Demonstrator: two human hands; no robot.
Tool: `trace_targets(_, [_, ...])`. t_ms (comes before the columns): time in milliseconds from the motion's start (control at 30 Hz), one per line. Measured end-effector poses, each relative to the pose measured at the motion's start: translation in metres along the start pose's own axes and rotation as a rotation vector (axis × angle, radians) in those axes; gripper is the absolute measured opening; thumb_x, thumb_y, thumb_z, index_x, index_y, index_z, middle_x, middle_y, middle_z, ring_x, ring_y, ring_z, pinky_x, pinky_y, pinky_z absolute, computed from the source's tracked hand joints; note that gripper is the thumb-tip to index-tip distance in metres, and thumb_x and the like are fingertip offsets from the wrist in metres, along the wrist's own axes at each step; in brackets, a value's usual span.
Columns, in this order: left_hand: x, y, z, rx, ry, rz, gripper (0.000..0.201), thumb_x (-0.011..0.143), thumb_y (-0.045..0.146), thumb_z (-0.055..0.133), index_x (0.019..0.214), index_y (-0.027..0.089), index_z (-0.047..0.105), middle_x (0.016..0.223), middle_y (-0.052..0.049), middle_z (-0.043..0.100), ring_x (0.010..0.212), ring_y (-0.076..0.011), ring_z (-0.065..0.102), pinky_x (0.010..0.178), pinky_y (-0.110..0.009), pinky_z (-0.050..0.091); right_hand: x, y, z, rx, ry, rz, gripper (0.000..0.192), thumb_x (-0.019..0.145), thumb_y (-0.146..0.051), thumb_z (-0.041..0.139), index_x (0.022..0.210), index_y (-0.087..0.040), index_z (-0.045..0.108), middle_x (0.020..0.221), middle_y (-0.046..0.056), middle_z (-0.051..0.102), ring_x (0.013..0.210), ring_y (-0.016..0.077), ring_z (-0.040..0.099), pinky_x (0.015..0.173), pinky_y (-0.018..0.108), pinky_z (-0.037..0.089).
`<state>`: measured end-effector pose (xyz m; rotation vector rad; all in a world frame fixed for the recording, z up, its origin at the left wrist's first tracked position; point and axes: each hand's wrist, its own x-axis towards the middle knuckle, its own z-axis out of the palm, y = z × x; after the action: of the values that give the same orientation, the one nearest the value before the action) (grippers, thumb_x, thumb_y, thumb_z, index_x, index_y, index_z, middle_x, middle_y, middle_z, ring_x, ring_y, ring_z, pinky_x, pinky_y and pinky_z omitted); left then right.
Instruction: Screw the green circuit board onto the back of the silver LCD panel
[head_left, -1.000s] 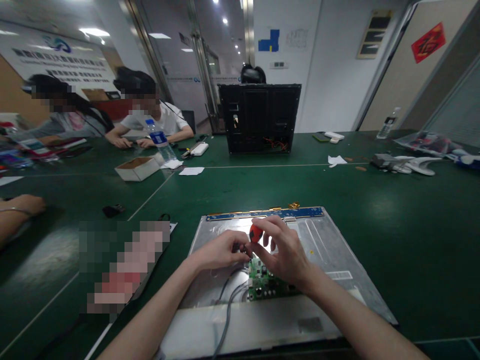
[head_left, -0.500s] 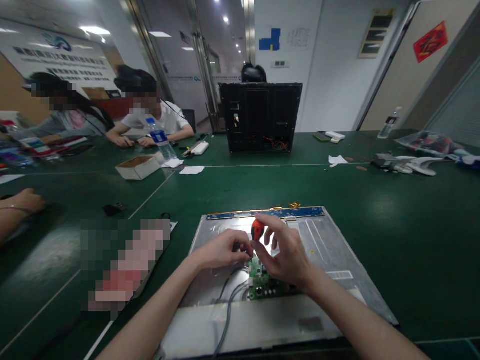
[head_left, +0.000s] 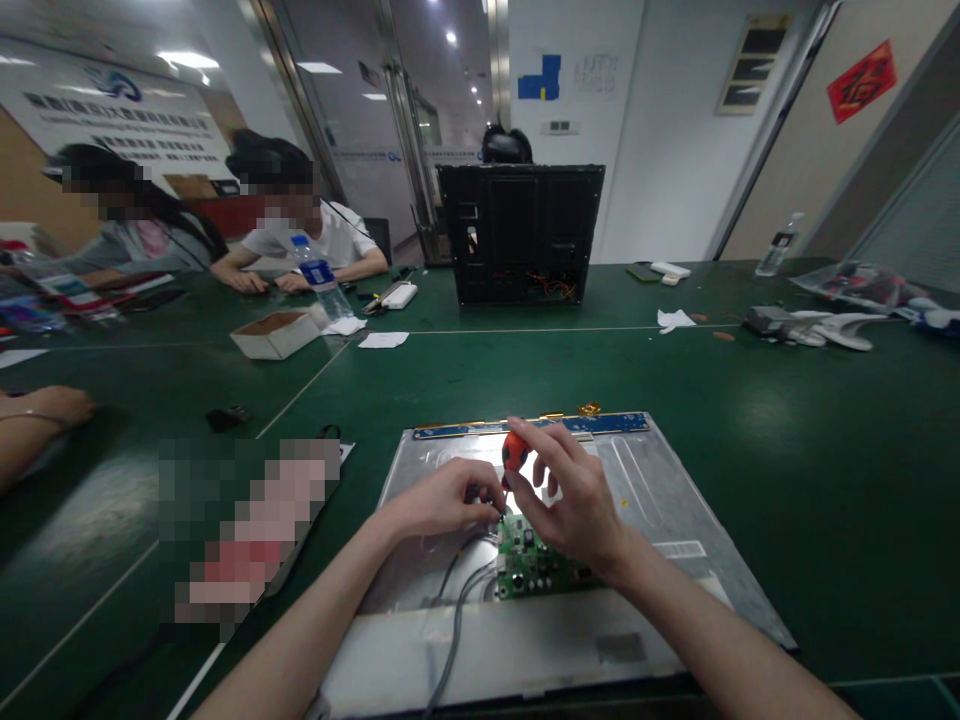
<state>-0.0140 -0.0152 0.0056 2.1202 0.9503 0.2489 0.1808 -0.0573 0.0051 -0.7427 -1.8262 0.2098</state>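
Note:
A metal display panel (head_left: 660,590) lies flat before me, with a blue circuit strip (head_left: 622,424) along its far edge. My right hand (head_left: 574,490) grips a screwdriver by its red and black handle (head_left: 514,452), which stands upright over the near-left corner of my fingers. Below it sits a green circuit board (head_left: 525,570) fixed to the panel, with grey cables (head_left: 459,620) running from its left side. My left hand (head_left: 454,497) is closed at the board's upper left corner, fingertips pinched by the screwdriver's lower end. Whatever those fingers hold is hidden.
A black monitor housing (head_left: 521,235) stands upright at the far side. To the left are an open box (head_left: 277,335), a water bottle (head_left: 321,275) and a small black item (head_left: 227,418). Two people sit at the far left; another person's hand (head_left: 56,405) rests nearer.
My right hand's fingers have shifted around the screwdriver handle, which has turned slightly. My left hand stays in place at the board's corner.

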Motion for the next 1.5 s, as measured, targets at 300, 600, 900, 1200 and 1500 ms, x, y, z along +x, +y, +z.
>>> trace_targets(300, [0.0004, -0.0038, 0.0006, -0.025, 0.007, 0.01, 0.005, 0.074, 0.018, 0.067, 0.077, 0.016, 0.07, 0.076, 0.0, 0.064, 0.072, -0.0162, 0.055, 0.066, -0.025, 0.041, -0.0006, 0.0021, 0.0003, -0.034, 0.007, 0.015, 0.05, 0.088, -0.023, 0.061, 0.135, -0.024, 0.044, 0.092, 0.002, 0.062, 0.058, 0.0097, 0.052, 0.046, 0.022, 0.045])
trace_targets(600, [0.0006, -0.003, 0.0015, -0.04, 0.01, 0.027, 0.002, 0.074, 0.016, 0.067, 0.074, 0.016, 0.069, 0.076, 0.0, 0.065, 0.071, -0.0161, 0.053, 0.067, -0.025, 0.041, -0.0005, 0.0021, 0.0005, -0.024, -0.023, -0.003, 0.053, 0.092, -0.021, 0.056, 0.142, -0.026, 0.041, 0.096, 0.004, 0.062, 0.057, 0.0093, 0.052, 0.048, 0.022, 0.048])
trace_targets(900, [-0.0002, 0.0004, 0.0005, -0.05, 0.017, 0.02, 0.004, 0.077, 0.019, 0.066, 0.074, 0.016, 0.068, 0.071, 0.002, 0.061, 0.068, -0.015, 0.052, 0.066, -0.025, 0.039, -0.0029, 0.0022, 0.0017, 0.012, -0.031, -0.025, 0.052, 0.088, -0.019, 0.057, 0.137, -0.022, 0.039, 0.093, 0.003, 0.064, 0.06, 0.0104, 0.056, 0.048, 0.022, 0.047])
trace_targets(1200, [0.0006, -0.0028, 0.0006, -0.059, -0.003, 0.008, 0.003, 0.076, 0.018, 0.067, 0.077, 0.017, 0.069, 0.075, 0.001, 0.062, 0.069, -0.0154, 0.054, 0.065, -0.025, 0.041, 0.0002, 0.0011, -0.0004, 0.028, -0.015, -0.018, 0.045, 0.093, -0.019, 0.057, 0.136, -0.025, 0.045, 0.102, 0.005, 0.06, 0.06, 0.0087, 0.053, 0.047, 0.021, 0.049])
trace_targets(1500, [0.0002, -0.003, 0.0017, -0.037, 0.015, 0.037, 0.006, 0.078, 0.022, 0.068, 0.076, 0.016, 0.069, 0.074, 0.001, 0.064, 0.069, -0.0154, 0.054, 0.068, -0.025, 0.04, -0.0023, 0.0028, 0.0022, 0.045, -0.044, -0.057, 0.059, 0.088, -0.013, 0.052, 0.144, -0.023, 0.034, 0.103, 0.007, 0.061, 0.064, 0.0112, 0.055, 0.049, 0.022, 0.051])
